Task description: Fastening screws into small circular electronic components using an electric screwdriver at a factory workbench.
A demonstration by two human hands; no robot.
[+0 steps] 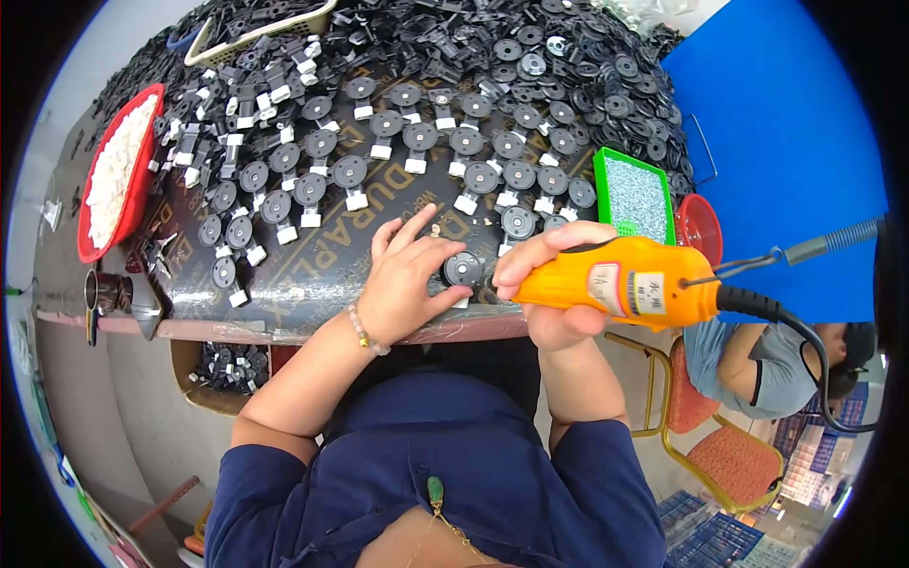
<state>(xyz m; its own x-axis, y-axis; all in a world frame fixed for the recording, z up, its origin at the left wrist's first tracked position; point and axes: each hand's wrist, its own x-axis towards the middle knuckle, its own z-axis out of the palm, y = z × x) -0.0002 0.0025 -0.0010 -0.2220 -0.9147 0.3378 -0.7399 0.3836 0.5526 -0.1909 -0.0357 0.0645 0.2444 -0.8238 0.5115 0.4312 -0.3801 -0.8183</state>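
My left hand (409,275) rests on the dark worktable (312,275), its fingers pinching a round black plastic part (463,268) with a white clip near the front edge. My right hand (549,284) grips an orange electric screwdriver (620,281), whose tip points left at that same part. A black cable (805,331) runs from the tool's back end off to the right. Rows of the same black round parts with white clips (379,151) lie spread across the table beyond my hands.
A red bowl of white pieces (118,170) sits at the left, a green tray of small screws (632,194) and a small red cup (699,227) at the right. Loose black parts are heaped at the back. Another person (757,360) sits on a red chair to the right.
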